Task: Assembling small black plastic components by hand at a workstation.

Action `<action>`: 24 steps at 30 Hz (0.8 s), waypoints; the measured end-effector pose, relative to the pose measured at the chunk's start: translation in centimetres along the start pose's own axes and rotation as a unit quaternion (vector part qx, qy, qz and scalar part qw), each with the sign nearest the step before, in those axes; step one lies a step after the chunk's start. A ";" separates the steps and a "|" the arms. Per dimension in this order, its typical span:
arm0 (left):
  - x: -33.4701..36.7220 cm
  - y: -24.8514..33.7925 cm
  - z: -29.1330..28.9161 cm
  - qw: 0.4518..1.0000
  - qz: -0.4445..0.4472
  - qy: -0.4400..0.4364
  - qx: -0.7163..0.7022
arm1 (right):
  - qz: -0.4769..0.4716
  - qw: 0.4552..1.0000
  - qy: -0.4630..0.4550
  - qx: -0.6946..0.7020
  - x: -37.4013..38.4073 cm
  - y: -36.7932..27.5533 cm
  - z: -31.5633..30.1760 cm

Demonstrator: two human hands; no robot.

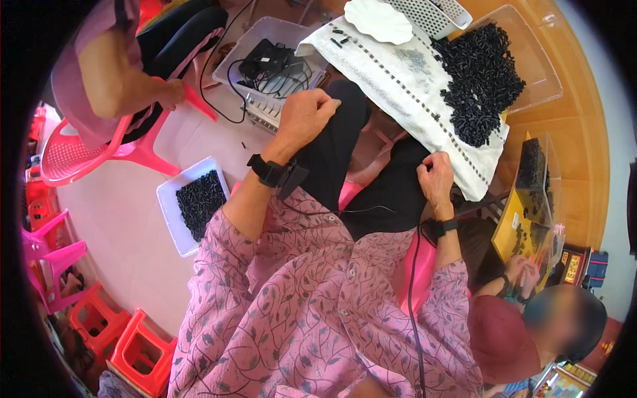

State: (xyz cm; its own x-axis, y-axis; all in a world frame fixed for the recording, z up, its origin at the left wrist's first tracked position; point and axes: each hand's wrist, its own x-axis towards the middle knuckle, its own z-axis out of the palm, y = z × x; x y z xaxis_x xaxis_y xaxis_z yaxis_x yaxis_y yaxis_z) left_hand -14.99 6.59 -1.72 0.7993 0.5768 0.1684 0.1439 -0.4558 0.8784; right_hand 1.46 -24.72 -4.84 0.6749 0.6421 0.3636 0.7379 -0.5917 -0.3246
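My left hand is closed above my left knee, thumb and forefinger pressed together; anything inside is too small or hidden to make out. Beside the towel's near edge, my right hand rests by my right thigh with curled fingers, their tips hidden. The white towel with a dark dashed stripe covers the work surface in front of me. A big heap of small black pieces lies on it at the right. A few single black pieces lie near its far left corner, by a white scalloped dish.
A white bin with a black device and cables stands ahead left. On the floor at left is a white tray of black pieces. Red stools and a seated person are left; another person works at right beside a yellow board.
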 end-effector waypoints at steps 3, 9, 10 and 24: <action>0.4 -0.5 -0.2 0.999 -0.026 0.034 -0.018 | 0.010 1.000 -0.001 0.002 0.0 -0.2 -0.1; -0.1 -0.9 0.3 1.000 -0.001 -0.005 -0.025 | 0.027 0.999 -0.017 0.017 0.2 -0.4 0.0; -0.2 -0.7 0.5 0.999 -0.010 -0.006 -0.039 | 0.039 0.999 -0.024 0.021 0.1 -0.4 -0.1; -0.4 -0.6 0.7 0.999 0.004 -0.030 -0.016 | 0.026 0.999 -0.007 0.041 0.1 -0.8 0.1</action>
State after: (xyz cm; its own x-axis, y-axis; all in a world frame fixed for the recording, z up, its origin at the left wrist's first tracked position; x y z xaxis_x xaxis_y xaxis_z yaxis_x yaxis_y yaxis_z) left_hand -14.99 6.20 -2.61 0.8343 0.5305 0.1498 0.1182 -0.4376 0.8914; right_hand 0.92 -24.16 -4.68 0.7121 0.6187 0.3319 0.6994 -0.5834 -0.4129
